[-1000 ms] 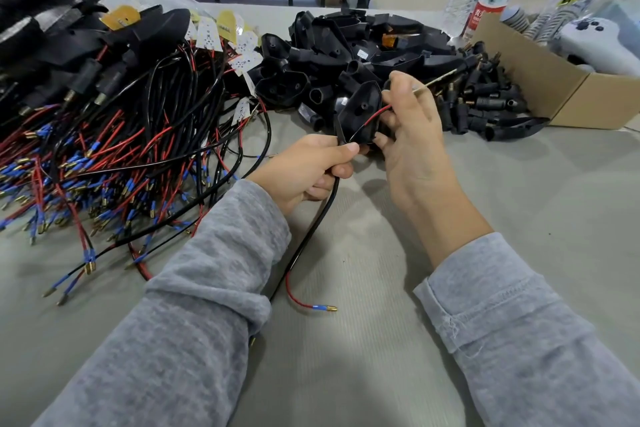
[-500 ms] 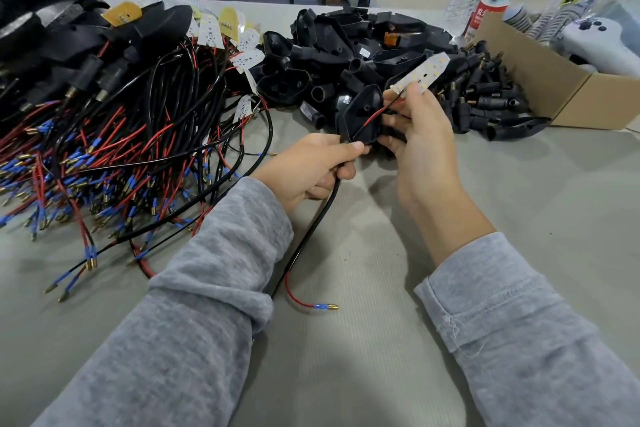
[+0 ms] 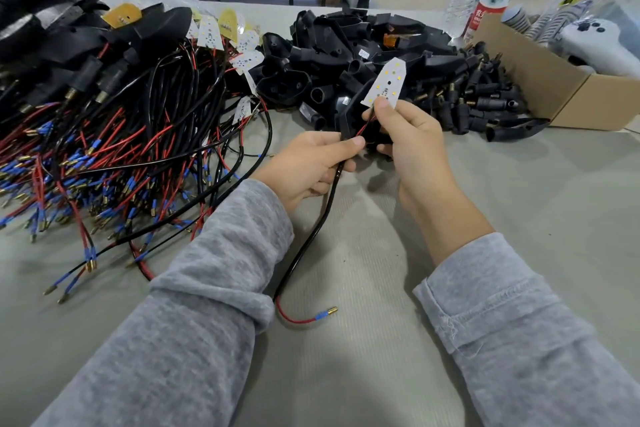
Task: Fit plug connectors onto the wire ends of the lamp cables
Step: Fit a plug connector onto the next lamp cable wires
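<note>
While my left hand [image 3: 311, 166] grips the black cable [image 3: 313, 236] at frame ctr, my right hand [image 3: 412, 142] pinches the white LED board [image 3: 386, 83] just above it, w/ a black housing [image 3: 348, 114] btwn them. Cable's red wire end [image 3: 304, 319] lies on the counter [image 3: 519, 204], lower ctr. Cable bundle [image 3: 121, 156] at left, loose black housings [image 3: 363, 45] upper ctr

Left grip [image 3: 311, 163] curled, thumb forward; right grip [image 3: 408, 135] pinching, fingers raised; both grey-sleeved forearms converging.
</note>
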`<state>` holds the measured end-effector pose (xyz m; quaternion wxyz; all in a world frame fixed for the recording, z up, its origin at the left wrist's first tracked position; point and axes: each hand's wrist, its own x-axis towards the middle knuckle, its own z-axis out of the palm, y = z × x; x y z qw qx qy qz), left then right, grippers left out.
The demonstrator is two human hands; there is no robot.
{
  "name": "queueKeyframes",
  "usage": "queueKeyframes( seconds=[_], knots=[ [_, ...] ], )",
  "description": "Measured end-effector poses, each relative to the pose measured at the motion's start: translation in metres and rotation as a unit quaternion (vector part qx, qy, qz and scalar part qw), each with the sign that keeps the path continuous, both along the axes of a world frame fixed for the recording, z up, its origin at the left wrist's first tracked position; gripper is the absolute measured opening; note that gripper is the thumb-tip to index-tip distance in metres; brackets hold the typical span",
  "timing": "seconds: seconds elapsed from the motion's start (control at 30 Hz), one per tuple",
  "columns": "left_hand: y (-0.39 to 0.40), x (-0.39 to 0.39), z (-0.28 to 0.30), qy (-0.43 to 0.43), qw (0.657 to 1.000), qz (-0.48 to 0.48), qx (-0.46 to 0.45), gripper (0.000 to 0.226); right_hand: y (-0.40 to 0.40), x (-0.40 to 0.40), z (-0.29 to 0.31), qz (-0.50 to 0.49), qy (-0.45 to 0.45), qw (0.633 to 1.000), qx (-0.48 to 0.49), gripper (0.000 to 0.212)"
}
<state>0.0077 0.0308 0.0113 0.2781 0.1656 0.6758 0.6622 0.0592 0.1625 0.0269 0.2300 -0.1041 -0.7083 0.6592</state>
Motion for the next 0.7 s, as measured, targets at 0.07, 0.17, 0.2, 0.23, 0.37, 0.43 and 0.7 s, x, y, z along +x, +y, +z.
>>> queueKeyframes(
  seconds=[0.07,0.17,0.2,0.23,0.37,0.43,0.7],
  knots=[
    [0.0007,-0.0007,-0.0009,0.0,1.0,0.021,0.011,0.021,-0.0002,-0.001,-0.0007,0.003,-0.002,1.0,0.012,0.028],
    [0.0009,0.0,-0.0012,0.017,0.999,0.019,0.033,0.015,0.0003,-0.0015,-0.001,0.017,-0.004,0.999,0.034,0.034],
    [0.0006,0.0008,-0.0006,0.031,0.999,0.014,0.033,0.011,-0.0005,-0.0014,-0.0012,0.026,-0.003,0.998,0.049,0.04],
    [0.0004,0.0019,0.0,0.043,0.999,0.007,0.031,0.011,-0.0012,-0.0018,-0.0016,0.032,-0.004,0.997,0.065,0.044],
    [0.0003,0.0028,-0.0007,0.06,0.998,0.013,0.025,0.023,-0.0038,-0.0021,-0.0025,0.033,0.008,0.994,0.101,0.044],
    [0.0004,0.0034,-0.0003,0.06,0.998,0.011,0.023,0.009,-0.0051,-0.0011,-0.002,0.024,0.016,0.995,0.1,0.043],
    [-0.0006,0.005,0.0006,0.06,0.998,-0.016,0.032,0.02,-0.0012,0.0001,-0.0009,-0.076,0.032,0.996,0.043,0.011]
  ],
)
